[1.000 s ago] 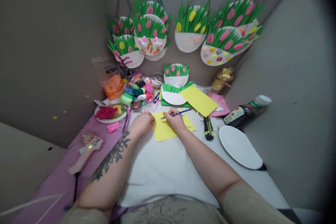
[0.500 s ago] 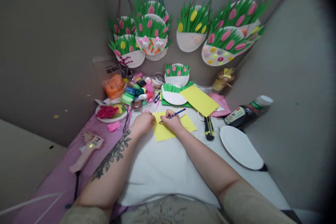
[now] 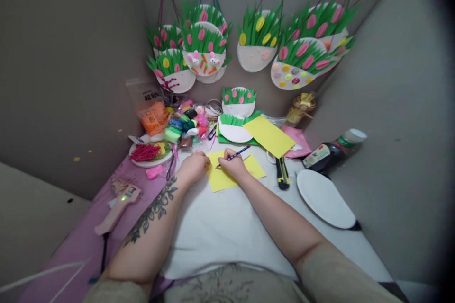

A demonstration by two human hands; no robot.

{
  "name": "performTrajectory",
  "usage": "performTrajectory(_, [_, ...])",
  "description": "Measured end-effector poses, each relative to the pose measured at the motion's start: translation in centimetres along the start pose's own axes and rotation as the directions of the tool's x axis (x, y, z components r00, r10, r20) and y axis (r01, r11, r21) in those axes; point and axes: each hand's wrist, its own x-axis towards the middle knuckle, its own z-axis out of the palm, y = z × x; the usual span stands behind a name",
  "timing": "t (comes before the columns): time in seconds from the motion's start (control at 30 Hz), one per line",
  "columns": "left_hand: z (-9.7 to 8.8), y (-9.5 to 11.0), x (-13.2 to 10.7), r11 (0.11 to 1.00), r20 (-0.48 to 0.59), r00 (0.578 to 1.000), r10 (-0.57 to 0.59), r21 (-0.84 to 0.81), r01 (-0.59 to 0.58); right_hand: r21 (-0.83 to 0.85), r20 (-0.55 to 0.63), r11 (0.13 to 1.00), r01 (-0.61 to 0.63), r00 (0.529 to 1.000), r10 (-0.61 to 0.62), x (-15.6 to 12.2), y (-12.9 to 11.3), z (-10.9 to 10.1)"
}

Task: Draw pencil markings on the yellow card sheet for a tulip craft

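A yellow sheet of paper (image 3: 224,182) lies in front of me on the white surface. My right hand (image 3: 232,164) rests over it, closed around a dark blue pencil (image 3: 241,152) whose tip points down-left onto the paper. At the sheet's left edge is my left hand (image 3: 195,166), fingers curled and pressed together at the paper's edge. Just beyond, a half paper plate with green paper grass (image 3: 236,131) lies on green sheets, and a second yellow sheet (image 3: 269,136) overlaps it.
A yellow-black utility knife (image 3: 282,173), a dark bottle (image 3: 332,150) and a white half plate (image 3: 326,199) lie to the right. At left are a pink glue gun (image 3: 119,206), pink yarn (image 3: 145,152) and bagged clay (image 3: 179,128). Decorated plates (image 3: 258,58) hang behind.
The view has shifted very slightly. Both hands, the pencil and the paper stay nearly where they were.
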Motion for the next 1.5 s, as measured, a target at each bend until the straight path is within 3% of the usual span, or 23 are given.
performTrajectory(1.07, [-0.2, 0.1, 0.1, 1.000, 0.022, 1.000, -0.010, 0.030, 0.009, 0.052, -0.079, 0.998, -0.024, 0.996, 0.028, 0.2, 0.2, -0.1])
performTrajectory(1.27, [-0.3, 0.1, 0.0, 1.000, 0.034, 0.999, -0.010, 0.023, 0.009, 0.133, -0.183, 0.988, -0.082, 0.978, 0.105, 0.8, 0.3, -1.3])
performTrajectory(1.37, [-0.4, 0.1, 0.0, 1.000, 0.028, 1.000, -0.012, 0.022, 0.011, 0.279, -0.044, 0.944, -0.177, 0.980, 0.196, 0.9, 0.4, -2.2])
performTrajectory(1.43, [-0.4, 0.1, 0.1, 1.000, 0.017, 1.000, -0.015, 0.021, 0.015, 0.290, 0.078, 0.935, -0.202, 0.979, 0.187, 0.9, 0.5, -2.8])
performTrajectory(1.5, [-0.3, 0.1, 0.1, 1.000, 0.008, 1.000, -0.018, 0.017, 0.018, 0.254, 0.123, 0.950, -0.181, 0.980, 0.154, 0.9, 0.6, -3.3])
